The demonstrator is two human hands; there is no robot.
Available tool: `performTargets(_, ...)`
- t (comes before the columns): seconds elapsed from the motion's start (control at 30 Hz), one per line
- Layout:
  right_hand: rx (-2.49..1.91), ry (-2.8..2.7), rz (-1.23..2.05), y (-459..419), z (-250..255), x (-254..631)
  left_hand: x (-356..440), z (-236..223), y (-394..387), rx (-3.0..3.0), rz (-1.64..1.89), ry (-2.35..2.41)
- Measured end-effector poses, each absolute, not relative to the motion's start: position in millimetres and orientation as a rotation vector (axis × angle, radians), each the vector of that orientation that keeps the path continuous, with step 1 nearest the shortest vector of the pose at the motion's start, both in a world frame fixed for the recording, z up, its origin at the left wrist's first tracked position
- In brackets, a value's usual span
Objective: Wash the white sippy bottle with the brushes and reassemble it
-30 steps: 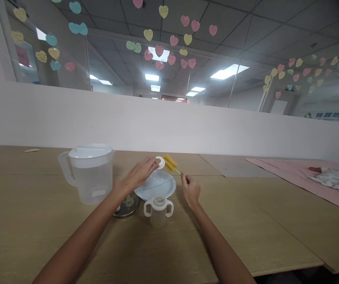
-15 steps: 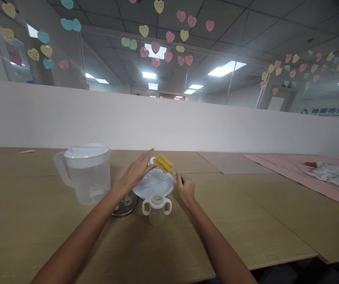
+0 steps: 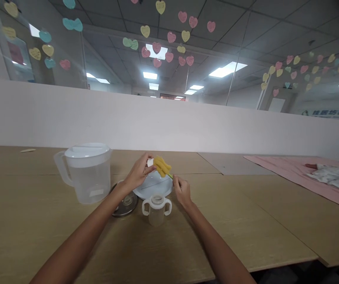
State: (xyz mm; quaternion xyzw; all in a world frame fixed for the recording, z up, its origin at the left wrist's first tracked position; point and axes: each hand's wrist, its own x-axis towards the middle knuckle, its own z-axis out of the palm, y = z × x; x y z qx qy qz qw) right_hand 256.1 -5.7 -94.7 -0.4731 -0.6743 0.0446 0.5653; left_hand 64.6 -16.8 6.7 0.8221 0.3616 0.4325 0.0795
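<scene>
Over the white bowl (image 3: pixel 148 191), my left hand (image 3: pixel 139 170) is closed around a small white bottle cap (image 3: pixel 150 162). Pressed against the cap is the yellow head of a sponge brush (image 3: pixel 162 166). My right hand (image 3: pixel 182 189) pinches the brush by its thin green handle. Below the hands a clear baby bottle (image 3: pixel 157 213) with two white side handles stands upright, its mouth uncovered. Left of the bottle, partly behind my left forearm, lies a round metal tray (image 3: pixel 129 207) with a small clear piece on it.
A lidded translucent pitcher (image 3: pixel 91 177) stands at the left on the wooden table (image 3: pixel 246 221). A pink cloth (image 3: pixel 293 169) with a patterned fabric (image 3: pixel 338 175) on it lies at the right. A white wall (image 3: pixel 169 126) runs behind the table.
My left hand has curled more tightly around the white cap. My right hand has shifted slightly left with the brush, whose sponge head now sits against the cap at a steeper tilt.
</scene>
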Motion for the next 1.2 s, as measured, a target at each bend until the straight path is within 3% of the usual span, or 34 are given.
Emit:
performTargets(0.23, -1.117, -1.634, -0.085, -6.9, -94.6, 258.6, 76.3, 4.6, -23.3, 2.078, 1.524, 1.001)
performTargets(0.5, -1.19, -1.596, -0.474, -0.7, -95.2, 269.8, 84.7, 4.1, -20.9, 1.755, 1.515, 0.918)
performTargets(0.87, -1.572, -1.535, -0.454, 5.0, -90.6, 278.3, 40.6, 39.7, -26.2, 2.112, 1.259, 1.045)
performTargets(1.03, -1.617, -1.537, -0.427, 4.9, -91.3, 279.5, 5.0, 46.5, -28.6, 2.483, 0.816, 1.483)
performTargets(1.2, -1.63, -1.576, -0.418, 4.2, -94.7, 278.9, -13.0, 30.7, -17.8, 2.293, 0.221, 1.575)
